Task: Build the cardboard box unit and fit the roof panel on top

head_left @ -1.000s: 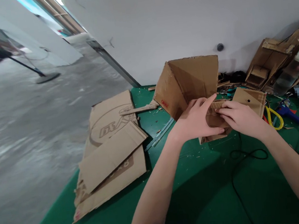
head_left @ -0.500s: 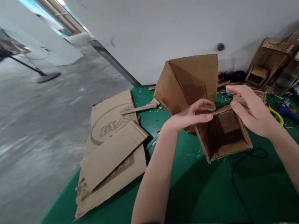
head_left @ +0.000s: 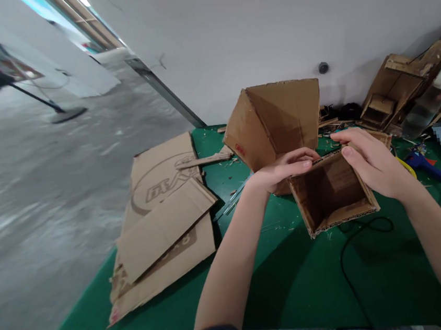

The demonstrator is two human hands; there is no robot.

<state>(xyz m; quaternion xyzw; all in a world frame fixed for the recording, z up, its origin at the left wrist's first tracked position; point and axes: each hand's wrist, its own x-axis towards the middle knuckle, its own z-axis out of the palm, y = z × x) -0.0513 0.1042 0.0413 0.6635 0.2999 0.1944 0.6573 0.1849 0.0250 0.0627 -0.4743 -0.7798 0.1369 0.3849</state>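
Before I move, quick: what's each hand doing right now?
Left hand: holding the small cardboard box at its upper left edge, fingers partly hidden.
Right hand: holding the same box near its upper right corner.

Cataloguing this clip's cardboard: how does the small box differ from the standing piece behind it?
The small box looks smaller than the standing piece. The small box's walls ring an opening facing the camera; the standing piece shows two panels meeting at a corner. The standing piece bears a red mark; none shows on the small box. Both are brown cardboard.
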